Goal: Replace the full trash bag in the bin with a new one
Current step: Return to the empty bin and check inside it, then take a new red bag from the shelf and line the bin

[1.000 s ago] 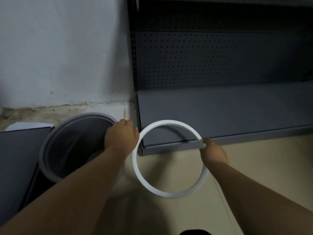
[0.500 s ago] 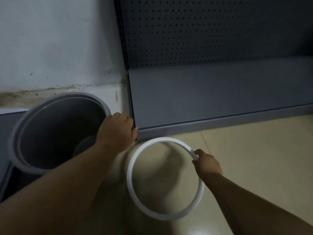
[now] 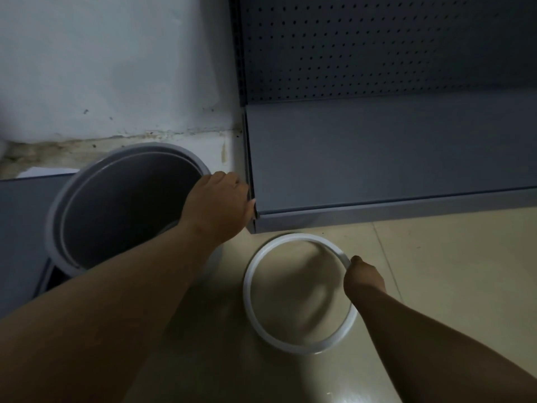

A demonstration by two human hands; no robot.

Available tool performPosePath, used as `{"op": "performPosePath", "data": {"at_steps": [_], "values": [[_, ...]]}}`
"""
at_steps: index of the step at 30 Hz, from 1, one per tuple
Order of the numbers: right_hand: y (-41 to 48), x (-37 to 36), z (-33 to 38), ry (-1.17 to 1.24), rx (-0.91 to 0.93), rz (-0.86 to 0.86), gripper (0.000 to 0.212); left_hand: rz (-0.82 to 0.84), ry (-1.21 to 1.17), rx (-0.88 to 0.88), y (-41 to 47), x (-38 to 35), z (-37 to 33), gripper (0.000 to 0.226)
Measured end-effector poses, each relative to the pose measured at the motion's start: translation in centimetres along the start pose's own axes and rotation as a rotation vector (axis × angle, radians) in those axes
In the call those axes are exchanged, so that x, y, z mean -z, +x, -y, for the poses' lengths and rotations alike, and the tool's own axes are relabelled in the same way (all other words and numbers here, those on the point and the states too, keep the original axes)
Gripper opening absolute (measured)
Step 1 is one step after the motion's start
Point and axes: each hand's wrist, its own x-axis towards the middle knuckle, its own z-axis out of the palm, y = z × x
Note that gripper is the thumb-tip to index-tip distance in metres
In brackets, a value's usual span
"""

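A round grey bin [image 3: 58,216] stands on the floor at the left, its inside dark with no bag showing. My left hand [image 3: 218,205] is closed over the bin's right rim. A white plastic ring [image 3: 250,286] lies low over the beige floor to the right of the bin. My right hand [image 3: 363,280] pinches the ring's right side. The ring looks flat against or just above the tiles; I cannot tell which.
A grey metal shelf unit [image 3: 377,158] with a perforated back panel stands close behind the ring; its front corner is beside my left hand. A white wall [image 3: 116,68] rises behind the bin. Another grey panel [image 3: 20,228] lies left of the bin.
My right hand has lowered the white ring from in front of the shelf edge down to the floor. My left hand has stayed on the bin's rim.
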Motion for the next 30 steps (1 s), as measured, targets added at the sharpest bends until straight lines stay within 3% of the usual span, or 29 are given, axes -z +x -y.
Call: {"op": "performPosePath", "data": {"at_steps": [12,17,23,30], "values": [[-2.0,2.0,2.7,-0.242,0.132,-0.052,0.035,-0.057,-0.058,0.042,0.4,1.0,0.9,0.038],[-4.8,4.8,5.0,-0.274,0.178,-0.048,0.037,0.002,-0.060,0.116,-0.8,3.7,2.3,0.041],[-12.0,13.2,8.9,-0.346,0.219,0.006,0.041,0.093,-0.093,0.216,-3.2,13.0,4.6,0.038],[-23.1,27.1,15.8,-0.368,0.333,0.000,0.045,0.042,-0.137,0.295,-6.4,29.3,8.3,0.038]]}}
